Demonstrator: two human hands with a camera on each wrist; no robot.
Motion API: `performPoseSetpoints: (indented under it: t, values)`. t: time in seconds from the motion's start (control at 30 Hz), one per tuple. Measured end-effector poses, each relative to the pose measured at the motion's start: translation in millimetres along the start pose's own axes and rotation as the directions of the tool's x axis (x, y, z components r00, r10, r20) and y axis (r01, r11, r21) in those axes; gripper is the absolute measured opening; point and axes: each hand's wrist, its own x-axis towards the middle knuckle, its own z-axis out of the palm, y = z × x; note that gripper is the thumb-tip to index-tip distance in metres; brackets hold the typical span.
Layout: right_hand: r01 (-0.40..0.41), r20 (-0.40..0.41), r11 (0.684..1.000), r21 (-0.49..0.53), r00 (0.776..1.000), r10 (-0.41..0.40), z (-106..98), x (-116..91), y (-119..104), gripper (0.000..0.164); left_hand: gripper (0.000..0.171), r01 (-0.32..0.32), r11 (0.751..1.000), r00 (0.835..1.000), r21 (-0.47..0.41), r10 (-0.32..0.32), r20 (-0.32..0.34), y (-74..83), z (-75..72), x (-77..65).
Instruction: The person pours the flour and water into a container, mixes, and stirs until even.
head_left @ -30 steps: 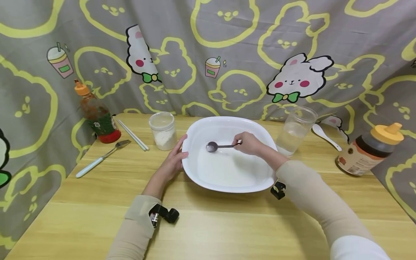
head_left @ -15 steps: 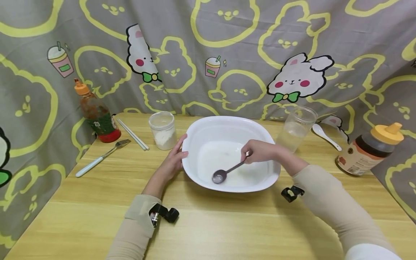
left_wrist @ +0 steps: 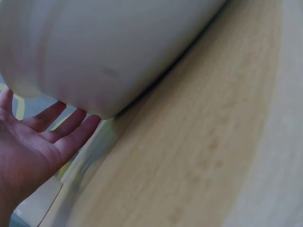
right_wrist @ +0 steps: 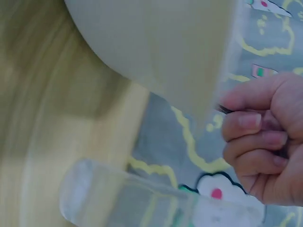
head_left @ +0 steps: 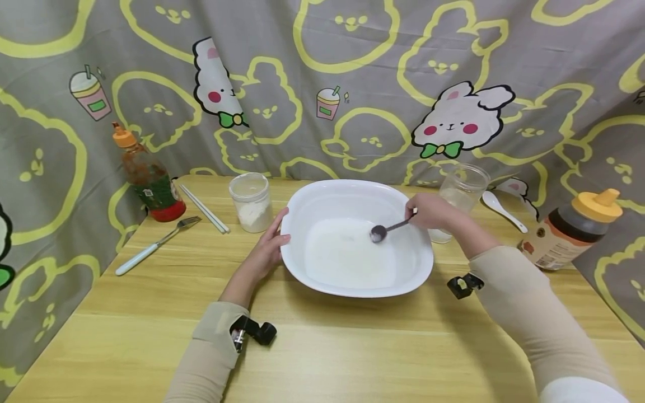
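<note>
A white basin (head_left: pixel 347 196) stands in the middle of the table in the head view. Its floor looks whitish and cloudy; how much liquid it holds is hard to tell. My left hand (head_left: pixel 267 249) touches its left side, and the left wrist view shows the outstretched fingers (left_wrist: pixel 71 125) against the outer wall. With curled fingers my right hand (head_left: pixel 435 212) grips the handle of a dark spoon (head_left: pixel 378 233) over the basin's right part, bowl pointing left. In the right wrist view the fist (right_wrist: pixel 265 142) hides most of the handle.
Left of the basin are a jar of white powder (head_left: pixel 252 210), chopsticks (head_left: pixel 204 207), a fork (head_left: pixel 158 244) and a red sauce bottle (head_left: pixel 151 184). On the right stand a clear glass jar (head_left: pixel 466 187), partly hidden, a white spoon (head_left: pixel 504 210) and a yellow-capped bottle (head_left: pixel 569 232).
The right hand has carried the dark spoon from the basin's left part to near its front edge, then back and right. The left hand stays at the basin's side.
</note>
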Motion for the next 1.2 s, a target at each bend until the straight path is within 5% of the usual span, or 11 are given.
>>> performPoseSetpoints:
  t: [0.27, 0.43, 0.63, 0.87, 1.0, 1.2]
  values:
    - [0.009, -0.107, 0.972, 0.235, 0.994, 0.016, 44, 28, -23, 0.008, 0.065, -0.001, 1.000, 1.000, -0.001, 0.001, 0.005, -1.2, 0.8, 0.6]
    - [0.045, -0.045, 0.920, 0.389, 0.999, -0.030, 59, 30, -44, 0.009, 0.064, -0.008, 1.000, 1.000, -0.004, 0.008, 0.012, -1.8, 1.0, 1.1]
    - [0.090, 0.066, 0.885, 0.456, 0.989, -0.135, 63, 21, -61, 0.010, 0.066, -0.014, 1.000, 1.000, -0.006, 0.015, 0.007, -1.4, 0.3, 0.9]
    - [0.145, 0.204, 0.881, 0.450, 0.944, -0.260, 54, 6, -56, 0.010, 0.065, -0.011, 1.000, 1.000, -0.003, 0.011, 0.007, -0.3, 1.4, 1.1]
    - [0.199, 0.257, 0.905, 0.376, 0.916, -0.308, 40, -5, -43, 0.010, 0.064, -0.010, 1.000, 1.000, -0.010, 0.010, 0.001, -0.2, 1.9, 1.3]
    - [0.196, 0.290, 0.954, 0.228, 0.921, -0.259, 12, -19, -26, 0.014, 0.064, -0.015, 1.000, 1.000, -0.003, 0.015, 0.013, -0.1, 2.1, 0.3]
